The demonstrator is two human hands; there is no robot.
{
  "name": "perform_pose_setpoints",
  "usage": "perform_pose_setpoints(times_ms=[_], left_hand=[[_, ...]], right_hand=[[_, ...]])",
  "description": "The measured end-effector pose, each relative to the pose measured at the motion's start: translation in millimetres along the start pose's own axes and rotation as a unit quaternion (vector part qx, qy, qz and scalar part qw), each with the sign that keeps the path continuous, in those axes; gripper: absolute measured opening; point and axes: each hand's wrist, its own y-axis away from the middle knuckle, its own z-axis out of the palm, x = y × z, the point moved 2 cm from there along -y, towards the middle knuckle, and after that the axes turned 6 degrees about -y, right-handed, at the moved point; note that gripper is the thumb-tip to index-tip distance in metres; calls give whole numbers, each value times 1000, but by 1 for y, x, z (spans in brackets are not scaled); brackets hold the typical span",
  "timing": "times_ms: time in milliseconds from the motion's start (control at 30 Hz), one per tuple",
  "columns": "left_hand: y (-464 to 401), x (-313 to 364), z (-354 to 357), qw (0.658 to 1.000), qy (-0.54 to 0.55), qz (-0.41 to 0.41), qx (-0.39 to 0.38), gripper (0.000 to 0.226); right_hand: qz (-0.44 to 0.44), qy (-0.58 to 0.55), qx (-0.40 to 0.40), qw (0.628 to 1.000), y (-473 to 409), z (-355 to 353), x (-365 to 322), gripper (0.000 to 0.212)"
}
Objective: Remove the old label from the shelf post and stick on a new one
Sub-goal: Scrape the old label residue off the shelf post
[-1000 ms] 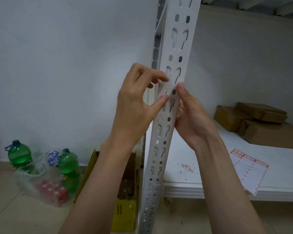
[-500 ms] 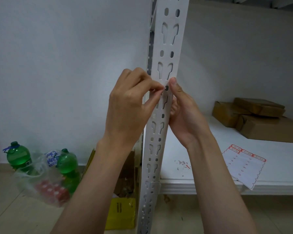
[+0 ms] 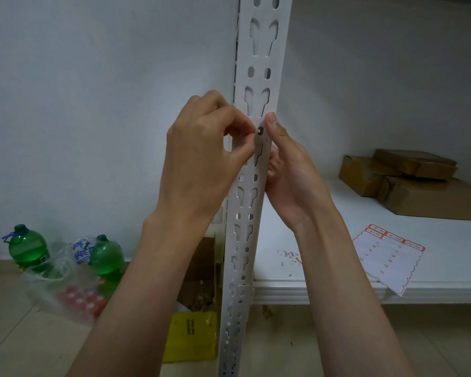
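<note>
Left hand [image 3: 201, 156] pinches at label [image 3: 261, 144] edge on shelf post [image 3: 259, 104]; right hand [image 3: 286, 170] grips post, thumb pressed beside label. Label prob. thin, tears easily: lift from a corner, peel slow.

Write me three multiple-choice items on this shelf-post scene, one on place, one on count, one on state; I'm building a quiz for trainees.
1. Where does the label sheet lie?
A. on the floor
B. on the white shelf
C. on the boxes

2. How many green bottles stand on the floor?
A. two
B. four
C. none

3. What is the left hand doing?
A. hanging idle
B. holding a bottle
C. pinching at the shelf post

Key: B, the sheet rests on the shelf, overhanging its front edge; A, two green bottles show at lower left; C, its thumb and fingertips meet at the post's left edge.
</note>
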Motion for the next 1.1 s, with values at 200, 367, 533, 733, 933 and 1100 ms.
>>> perform_pose_setpoints(times_ms=[200, 367, 533, 733, 933, 1100], left_hand=[[0, 1, 3, 1000, 1, -15, -5, 12], [0, -1, 5, 1000, -16, -4, 5, 11], [1, -5, 6, 1000, -9, 12, -3, 9], [2, -12, 0, 999, 5, 48, 18, 12], [4, -9, -2, 996, -33, 68, 54, 15], [8, -8, 3, 994, -34, 70, 78, 15]], right_hand=[[0, -4, 2, 1000, 1, -1, 1, 57], [0, -6, 1, 1000, 2, 0, 1, 55], [3, -16, -3, 1000, 3, 1, 0, 57], [7, -4, -6, 1000, 3, 2, 0, 52], [7, -23, -10, 1000, 4, 3, -1, 62], [8, -29, -6, 1000, 5, 4, 0, 61]])
